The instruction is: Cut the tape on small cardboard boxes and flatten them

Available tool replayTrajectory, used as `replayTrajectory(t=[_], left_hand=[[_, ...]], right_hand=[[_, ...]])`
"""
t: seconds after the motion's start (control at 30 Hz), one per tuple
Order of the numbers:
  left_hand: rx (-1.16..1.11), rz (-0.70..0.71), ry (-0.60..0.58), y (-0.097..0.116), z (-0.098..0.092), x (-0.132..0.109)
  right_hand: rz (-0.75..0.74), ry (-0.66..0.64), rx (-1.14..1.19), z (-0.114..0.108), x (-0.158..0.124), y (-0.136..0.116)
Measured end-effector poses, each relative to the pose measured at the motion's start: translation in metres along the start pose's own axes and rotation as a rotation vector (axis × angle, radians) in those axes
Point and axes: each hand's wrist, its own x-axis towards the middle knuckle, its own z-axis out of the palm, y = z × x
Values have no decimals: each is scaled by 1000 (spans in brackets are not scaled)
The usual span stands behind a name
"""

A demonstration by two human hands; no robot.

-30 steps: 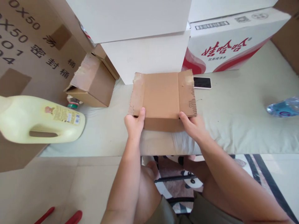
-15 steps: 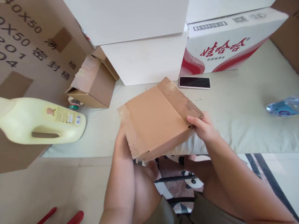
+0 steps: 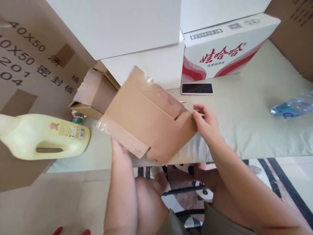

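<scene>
A brown cardboard box (image 3: 144, 114), partly flattened with flaps along its edges, is held tilted above the pale cloth-covered surface. My left hand (image 3: 119, 148) supports it at its lower left edge, the fingers hidden beneath the cardboard. Beside the box's right corner is my right hand (image 3: 206, 122); its thumb is at the edge and its fingers are loosely bent and apart, not wrapped round the cardboard. Strips of clear tape and torn, ragged edges show on the flaps.
A phone (image 3: 197, 88) lies behind the box, before a white and red carton (image 3: 220, 55) and stacked white boxes (image 3: 144, 70). At left are a pale yellow jug (image 3: 70, 133) and a small open carton (image 3: 97, 91). A plastic water bottle (image 3: 293, 106) lies at right.
The cardboard box has shifted left and turned, with its side panel now spread out toward the lower right. My right hand's fingers have come off the flap they gripped. The view has moved slightly.
</scene>
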Motion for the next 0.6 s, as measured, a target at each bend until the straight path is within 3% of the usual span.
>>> replayTrajectory(t=[0.13,0.23,0.4,0.5,0.6], left_hand=[[-110,-3,15,4,11,-16],[-201,-10,-47,2,16,-16],[-288,-18,-60,-9,21,-1],[-346,-18,-44,-15,26,3],[-441,-118,12,-18,30,3]], right_hand=[[115,-232,277,1,-4,-4],[134,-319,429,-1,-12,-8],[238,-452,311,-6,-27,-13],[310,-344,391,-13,-31,-21],[313,-114,466,-44,-25,-31]])
